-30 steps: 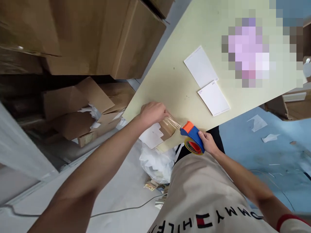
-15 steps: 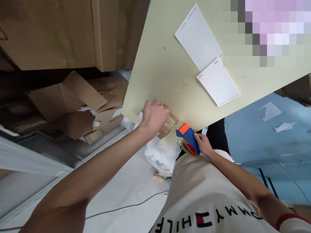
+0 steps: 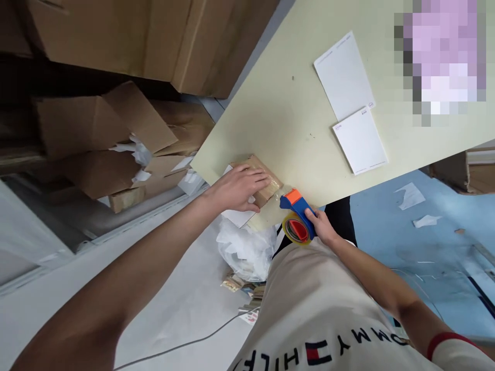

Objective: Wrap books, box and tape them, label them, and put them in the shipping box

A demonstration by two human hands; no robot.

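A small cardboard package [image 3: 266, 194] with clear tape on it lies at the near corner of the pale table. My left hand [image 3: 242, 186] rests on it with its fingers stretched out, covering part of the package. White paper [image 3: 236, 218] shows beside the package, near my left thumb. In my right hand [image 3: 322, 225] is a blue and orange tape dispenser [image 3: 303, 212], its handle gripped. The dispenser carries a roll of clear tape [image 3: 286, 233], and its orange end is close to the package, with a strip of tape seeming to run between them.
Two white cards [image 3: 361, 141] lie farther up the table [image 3: 286, 118]. Large cardboard boxes [image 3: 104, 36] and opened cartons [image 3: 93, 123] fill the left side. A white plastic bag [image 3: 245, 250] is below the table edge, and a cable [image 3: 185, 341] crosses the floor.
My left hand has gone from curled fingers to lying flat on the package, uncovering more of it. My right hand keeps the tape dispenser close to the package. The view has turned.
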